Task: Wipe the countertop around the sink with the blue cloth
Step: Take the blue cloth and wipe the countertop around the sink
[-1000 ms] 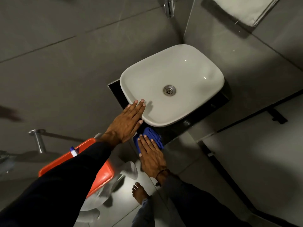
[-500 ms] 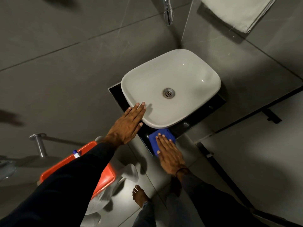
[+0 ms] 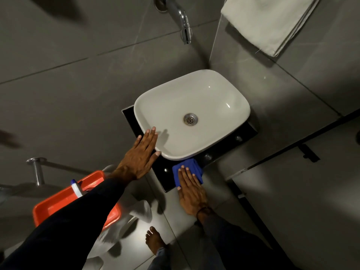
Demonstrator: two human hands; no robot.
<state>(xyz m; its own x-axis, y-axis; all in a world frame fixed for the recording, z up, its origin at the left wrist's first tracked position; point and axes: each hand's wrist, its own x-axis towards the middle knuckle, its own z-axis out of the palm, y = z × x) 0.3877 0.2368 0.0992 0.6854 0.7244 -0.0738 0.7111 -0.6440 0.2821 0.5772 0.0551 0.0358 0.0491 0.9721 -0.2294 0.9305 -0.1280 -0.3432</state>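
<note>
A white basin [image 3: 214, 98] sits on a small black countertop [image 3: 231, 141]. My left hand [image 3: 139, 157] lies flat with fingers stretched out, its fingertips resting on the basin's near-left rim. The blue cloth [image 3: 190, 168] is folded on the front strip of the black counter, just below the basin's front edge. My right hand [image 3: 190, 190] presses flat on the cloth, fingers extended over its near half.
A chrome tap [image 3: 181, 18] juts from the grey tiled wall above the basin. A white towel [image 3: 270, 20] hangs at top right. An orange tub [image 3: 58, 205] with a spray bottle stands lower left, beside a metal rail [image 3: 37, 170]. My bare foot [image 3: 154, 240] is on the floor.
My right hand has slid the blue cloth to the right along the counter's front strip, from the left corner to under the basin's front edge. My left hand stays on the rim.
</note>
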